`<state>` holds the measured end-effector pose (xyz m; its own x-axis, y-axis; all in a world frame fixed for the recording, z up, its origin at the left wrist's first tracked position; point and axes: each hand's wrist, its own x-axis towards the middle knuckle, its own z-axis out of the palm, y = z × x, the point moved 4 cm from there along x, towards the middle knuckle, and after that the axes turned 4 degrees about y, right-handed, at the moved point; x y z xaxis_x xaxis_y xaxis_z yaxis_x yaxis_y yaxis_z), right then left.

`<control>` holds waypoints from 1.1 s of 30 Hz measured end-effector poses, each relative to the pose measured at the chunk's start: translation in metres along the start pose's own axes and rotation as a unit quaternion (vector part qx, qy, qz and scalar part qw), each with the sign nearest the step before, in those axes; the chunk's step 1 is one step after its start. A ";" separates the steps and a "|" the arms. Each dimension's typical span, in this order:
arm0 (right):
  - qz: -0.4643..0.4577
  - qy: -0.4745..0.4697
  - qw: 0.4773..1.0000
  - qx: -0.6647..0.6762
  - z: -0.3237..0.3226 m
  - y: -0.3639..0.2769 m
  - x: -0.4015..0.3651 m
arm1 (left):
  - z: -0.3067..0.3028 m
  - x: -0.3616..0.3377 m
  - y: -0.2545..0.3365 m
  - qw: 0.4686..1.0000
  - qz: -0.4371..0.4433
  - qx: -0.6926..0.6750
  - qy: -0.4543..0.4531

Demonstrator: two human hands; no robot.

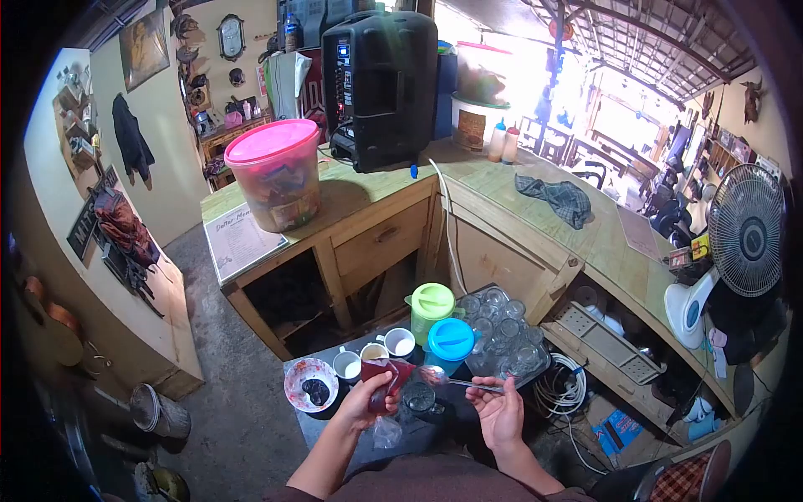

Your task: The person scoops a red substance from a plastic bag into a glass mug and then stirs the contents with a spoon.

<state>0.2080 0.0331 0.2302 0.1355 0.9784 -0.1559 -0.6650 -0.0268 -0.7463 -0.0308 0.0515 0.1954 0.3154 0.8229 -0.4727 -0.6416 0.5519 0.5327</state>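
My left hand (368,400) grips a dark red sachet (387,378) over a low dark table (330,427). Held in my right hand (498,405) is a metal spoon (447,379), its bowl pointing left toward the sachet. An empty glass (418,396) stands between my two hands. A crumpled clear plastic wrapper (386,432) lies below my left hand. White cups (347,364) stand just beyond the sachet.
A green-lidded jug (432,306) and a blue-lidded jug (451,341) stand behind the glass, beside a tray of upturned glasses (502,330). A patterned bowl (310,385) sits at left. Beyond is a wooden counter (502,188) with a pink-lidded tub (275,173), black speaker (381,84) and fan (740,238).
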 end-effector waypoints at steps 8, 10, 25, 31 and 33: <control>0.065 0.035 0.993 0.087 -0.018 0.010 0.011 | 0.017 -0.007 -0.009 0.999 0.001 0.033 -0.020; 0.068 0.037 0.993 0.092 -0.018 0.010 0.011 | 0.018 -0.005 -0.009 0.999 0.001 0.037 -0.012; 0.075 0.050 0.993 0.081 -0.029 0.017 0.009 | -0.014 0.013 -0.008 0.990 0.046 0.102 0.090; 0.110 0.081 0.986 0.093 -0.047 0.019 0.010 | -0.129 0.017 0.013 0.716 0.350 0.500 0.339; 0.102 0.100 0.986 0.086 -0.055 0.019 0.009 | -0.179 0.016 0.022 0.677 0.317 0.499 0.439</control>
<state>0.2370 0.0300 0.1788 0.1172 0.8959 -0.4285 -0.8062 -0.1662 -0.5679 -0.1653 0.0527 0.0742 -0.6199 0.7815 0.0709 0.4754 0.3022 0.8263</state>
